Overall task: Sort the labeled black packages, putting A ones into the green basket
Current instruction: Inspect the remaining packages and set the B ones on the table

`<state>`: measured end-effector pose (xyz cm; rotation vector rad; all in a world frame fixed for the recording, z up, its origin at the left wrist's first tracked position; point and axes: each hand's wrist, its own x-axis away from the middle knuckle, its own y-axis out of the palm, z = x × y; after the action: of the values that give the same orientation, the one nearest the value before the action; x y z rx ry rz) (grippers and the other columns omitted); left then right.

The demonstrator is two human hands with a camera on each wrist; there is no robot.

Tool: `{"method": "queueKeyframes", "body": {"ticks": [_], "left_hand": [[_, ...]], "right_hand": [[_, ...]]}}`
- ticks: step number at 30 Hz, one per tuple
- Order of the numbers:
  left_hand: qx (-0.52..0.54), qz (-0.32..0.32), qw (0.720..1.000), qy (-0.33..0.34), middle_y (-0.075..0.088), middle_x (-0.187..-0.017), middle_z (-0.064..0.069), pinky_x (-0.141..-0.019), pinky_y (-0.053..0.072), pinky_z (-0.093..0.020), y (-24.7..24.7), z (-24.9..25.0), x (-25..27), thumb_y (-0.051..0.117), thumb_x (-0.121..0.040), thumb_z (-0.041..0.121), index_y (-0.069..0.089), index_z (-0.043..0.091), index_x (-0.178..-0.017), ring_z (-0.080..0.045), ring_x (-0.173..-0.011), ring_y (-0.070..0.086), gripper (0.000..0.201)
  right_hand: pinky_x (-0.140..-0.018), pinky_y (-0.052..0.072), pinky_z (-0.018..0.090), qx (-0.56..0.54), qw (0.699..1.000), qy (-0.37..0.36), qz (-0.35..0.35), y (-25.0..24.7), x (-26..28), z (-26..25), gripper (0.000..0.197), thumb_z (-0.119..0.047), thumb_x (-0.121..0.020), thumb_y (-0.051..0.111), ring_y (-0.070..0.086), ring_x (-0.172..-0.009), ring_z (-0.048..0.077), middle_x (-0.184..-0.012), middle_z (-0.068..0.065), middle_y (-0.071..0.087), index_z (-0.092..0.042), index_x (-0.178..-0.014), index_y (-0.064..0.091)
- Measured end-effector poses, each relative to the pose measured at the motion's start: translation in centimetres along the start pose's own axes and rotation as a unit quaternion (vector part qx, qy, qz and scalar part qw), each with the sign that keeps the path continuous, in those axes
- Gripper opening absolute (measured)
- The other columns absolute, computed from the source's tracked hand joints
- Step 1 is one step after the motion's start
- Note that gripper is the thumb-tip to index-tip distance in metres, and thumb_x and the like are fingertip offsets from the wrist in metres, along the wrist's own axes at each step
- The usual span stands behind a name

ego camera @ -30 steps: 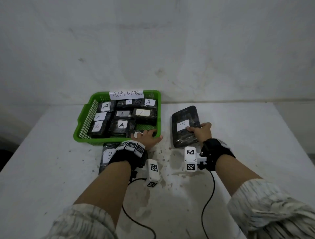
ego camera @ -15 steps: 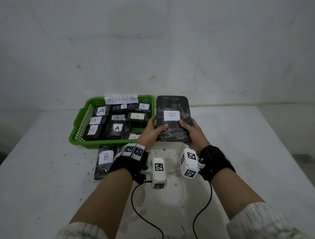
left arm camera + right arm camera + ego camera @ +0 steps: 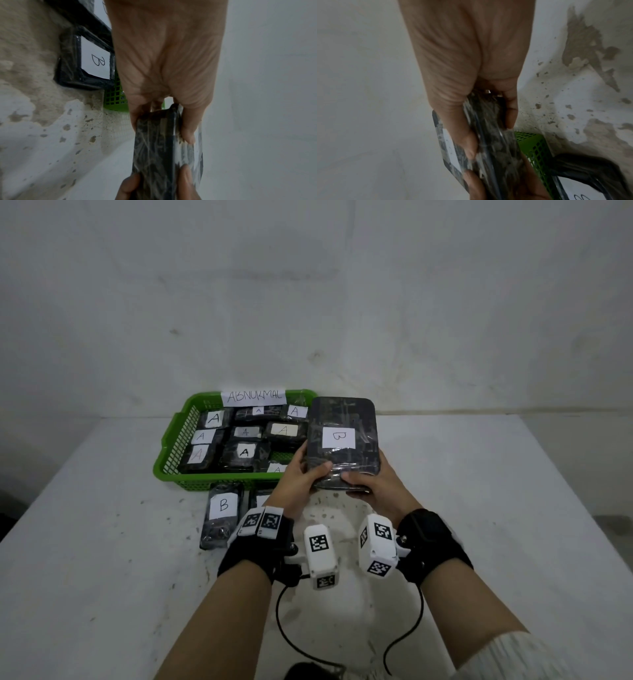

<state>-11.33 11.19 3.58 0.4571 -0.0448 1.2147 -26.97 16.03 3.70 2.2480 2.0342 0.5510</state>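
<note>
A large black package with a white label marked B is held up, tilted, above the table just right of the green basket. My left hand grips its near left corner, thumb on top. My right hand grips its near right corner the same way. In the left wrist view the package shows edge-on between thumb and fingers; the right wrist view shows the package likewise. The basket holds several black packages labeled A. A smaller package labeled B lies on the table before the basket.
A paper sign reading ABNORMAL sits on the basket's far rim. Another black package lies half hidden behind my left wrist. The white table is stained in the middle. A plain wall stands behind. Cables trail from both wrist units.
The large B package was lying on the table under my right hand; both hands have taken hold of it and lifted it, tilted up, beside the basket. My left hand left the basket rim.
</note>
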Motion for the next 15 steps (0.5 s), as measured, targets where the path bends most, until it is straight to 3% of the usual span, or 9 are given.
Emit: {"method": "queueKeyframes", "body": {"ticks": [5, 10, 15], "left_hand": [[0.004, -0.004, 1.0, 0.005, 0.06, -0.127, -0.011, -0.098, 0.047, -0.047, -0.7, 0.7, 0.3, 0.076, -0.07, 0.021, 0.038, 0.023, -0.142, -0.028, -0.115, 0.059, 0.081], [-0.014, -0.012, 1.0, -0.004, 0.061, -0.125, -0.011, -0.1, 0.045, -0.048, -0.8, 1.0, 0.1, 0.064, -0.083, 0.007, 0.036, 0.023, -0.142, -0.028, -0.114, 0.059, 0.068], [0.001, 0.006, 1.0, -0.006, 0.061, -0.126, -0.01, -0.1, 0.045, -0.049, -0.9, 0.9, 0.3, 0.066, -0.083, 0.011, 0.037, 0.024, -0.142, -0.029, -0.115, 0.059, 0.067]], "right_hand": [[-0.065, 0.058, 0.031, -0.092, 0.995, 0.029, -0.021, -0.3, -0.4, -0.9, 0.044, 0.003, -0.091, 0.053, 0.067, -0.087, 0.023, -0.106, 0.008, 0.067, -0.013, -0.132, 0.047], [-0.065, 0.059, 0.03, -0.086, 0.995, 0.04, -0.029, -0.5, -0.4, -1.3, 0.036, 0.001, -0.093, 0.051, 0.066, -0.089, 0.023, -0.105, 0.007, 0.066, -0.015, -0.125, 0.05], [-0.068, 0.058, 0.035, -0.109, 0.992, 0.046, -0.034, -0.7, -0.4, -1.2, 0.031, -0.009, -0.097, 0.042, 0.061, -0.098, 0.029, -0.114, 0.014, 0.06, -0.017, -0.124, 0.054]]}}
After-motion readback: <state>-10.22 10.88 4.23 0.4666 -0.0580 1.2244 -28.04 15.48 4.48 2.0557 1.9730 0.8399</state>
